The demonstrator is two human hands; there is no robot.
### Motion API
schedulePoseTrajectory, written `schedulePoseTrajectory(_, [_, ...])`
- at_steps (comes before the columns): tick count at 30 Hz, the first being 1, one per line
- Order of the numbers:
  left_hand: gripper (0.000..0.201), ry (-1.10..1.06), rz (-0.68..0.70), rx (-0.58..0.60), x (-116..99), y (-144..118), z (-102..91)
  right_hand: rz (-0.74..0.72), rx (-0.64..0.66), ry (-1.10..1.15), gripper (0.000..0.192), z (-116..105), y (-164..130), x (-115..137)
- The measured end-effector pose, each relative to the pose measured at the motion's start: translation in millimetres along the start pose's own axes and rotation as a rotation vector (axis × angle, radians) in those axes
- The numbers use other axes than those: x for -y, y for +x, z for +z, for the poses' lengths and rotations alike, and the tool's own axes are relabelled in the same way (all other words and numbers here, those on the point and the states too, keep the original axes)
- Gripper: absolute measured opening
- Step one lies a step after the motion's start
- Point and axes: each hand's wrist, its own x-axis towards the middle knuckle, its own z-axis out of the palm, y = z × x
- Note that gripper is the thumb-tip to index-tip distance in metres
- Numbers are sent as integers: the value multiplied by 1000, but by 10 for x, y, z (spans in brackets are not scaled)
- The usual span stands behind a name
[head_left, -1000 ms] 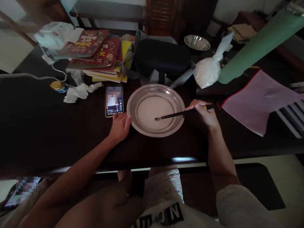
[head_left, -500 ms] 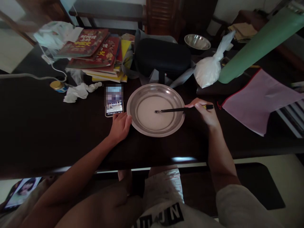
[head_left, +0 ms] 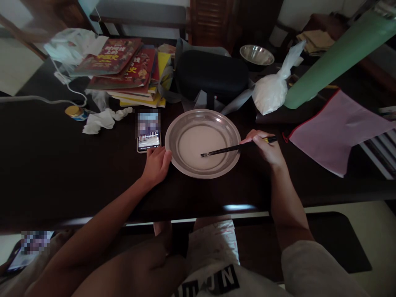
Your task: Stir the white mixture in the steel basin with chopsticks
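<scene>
A shallow stainless steel basin (head_left: 202,173) stands on the dark table with cloudy whitish liquid (head_left: 198,138) in it. My left hand (head_left: 156,165) is at its left side, thumb on the rim and fingers along the outer edge, close to a phone (head_left: 148,142) with a lit screen. On the right, my right hand (head_left: 264,144) is closed around black chopsticks (head_left: 225,150) with gold marks near the upper end. They slant over the right rim, and their tips are in the liquid near the basin's middle.
Behind the basin are a black case (head_left: 213,70), stacked books (head_left: 123,66) and a tied bag of white powder (head_left: 270,93). A green cylinder (head_left: 334,62) and a pink mesh pouch (head_left: 334,132) lie right. Crumpled tissue (head_left: 100,120) and a small jar (head_left: 76,112) are left.
The chopstick tips have shifted toward me in the liquid, so the sticks now slant more. My right hand has turned slightly. My left hand and the basin have stayed put.
</scene>
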Motion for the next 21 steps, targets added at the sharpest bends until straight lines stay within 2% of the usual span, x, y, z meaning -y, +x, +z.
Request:
schedulePoseTrajectory(2, [60,2,-4,1,0,1,1,14,38,-31,22,3,1,5])
schedulePoseTrajectory(7, [60,-2,-9,19,-5,7,-1,1,-71,-13,23,-10,3,-6])
schedulePoseTrajectory(12, [58,-15,-22,5,4,0,12,19,40,-20,20,-2,3,-6])
schedulePoseTrajectory(17, [58,-32,-22,3,10,-4,18,6,-77,-9,23,-14,4,-25])
schedulePoseTrajectory(21, [56,-40,-31,15,-4,5,3,29,36,-16,21,4,3,-12])
